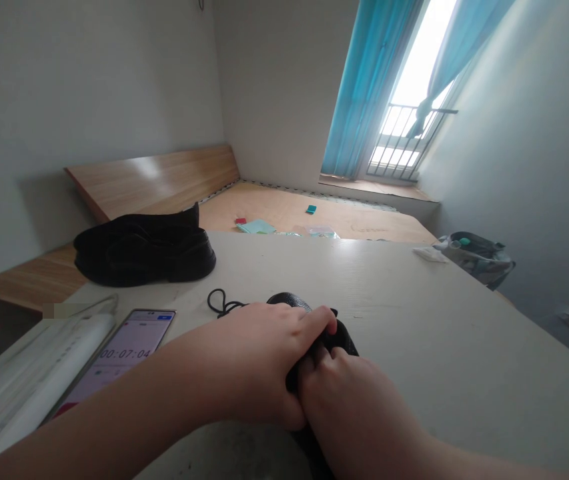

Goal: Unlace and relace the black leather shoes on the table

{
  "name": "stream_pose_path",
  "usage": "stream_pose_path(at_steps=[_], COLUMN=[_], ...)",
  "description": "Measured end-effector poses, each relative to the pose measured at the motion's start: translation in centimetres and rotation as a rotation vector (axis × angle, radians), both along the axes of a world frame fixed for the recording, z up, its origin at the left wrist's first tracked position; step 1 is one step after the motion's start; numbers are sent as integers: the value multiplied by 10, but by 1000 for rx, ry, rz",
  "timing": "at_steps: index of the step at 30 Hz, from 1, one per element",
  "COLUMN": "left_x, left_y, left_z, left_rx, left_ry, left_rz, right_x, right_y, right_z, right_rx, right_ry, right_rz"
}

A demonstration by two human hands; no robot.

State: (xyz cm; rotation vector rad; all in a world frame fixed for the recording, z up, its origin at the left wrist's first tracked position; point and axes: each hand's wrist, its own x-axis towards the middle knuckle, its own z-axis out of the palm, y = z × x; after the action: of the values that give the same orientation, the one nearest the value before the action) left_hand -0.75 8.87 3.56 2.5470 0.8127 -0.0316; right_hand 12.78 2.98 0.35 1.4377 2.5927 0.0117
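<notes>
Watching my left hand (pixel 259 363) and right hand (pixel 349 407) clamp closed around the black shoe (pixel 339 340) over the counter (pixel 429 347); a slipping grip could let it tip onto the nearby phone (pixel 124 353).

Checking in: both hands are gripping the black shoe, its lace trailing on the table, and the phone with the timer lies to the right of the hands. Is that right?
No: the phone lies left of the left hand and right hand, not to their right, as the head view shows. The rest stands: both grip the black shoe.
</notes>
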Motion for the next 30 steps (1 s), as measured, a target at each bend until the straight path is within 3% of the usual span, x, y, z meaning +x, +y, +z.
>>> stream_pose_path(at_steps=[2,5,11,16,23,30], left_x=[0,0,3,3,2,1], left_y=[-1,-1,-2,-3,-3,-4], left_z=[1,3,4,5,4,3], left_rx=[2,13,22,17,24,23], left_ry=[-5,9,42,43,37,56], left_rz=[2,21,25,27,30,36], right_x=[5,15,29,28,29,39], right_y=[-2,-4,-4,-4,-2,-1], right_z=[5,4,-28,-51,-75,-78], right_rx=[-120,-202,-166,-126,48,88], right_ry=[-81,-111,-79,-68,-125,-105], right_rz=[-5,164,275,178,113,138])
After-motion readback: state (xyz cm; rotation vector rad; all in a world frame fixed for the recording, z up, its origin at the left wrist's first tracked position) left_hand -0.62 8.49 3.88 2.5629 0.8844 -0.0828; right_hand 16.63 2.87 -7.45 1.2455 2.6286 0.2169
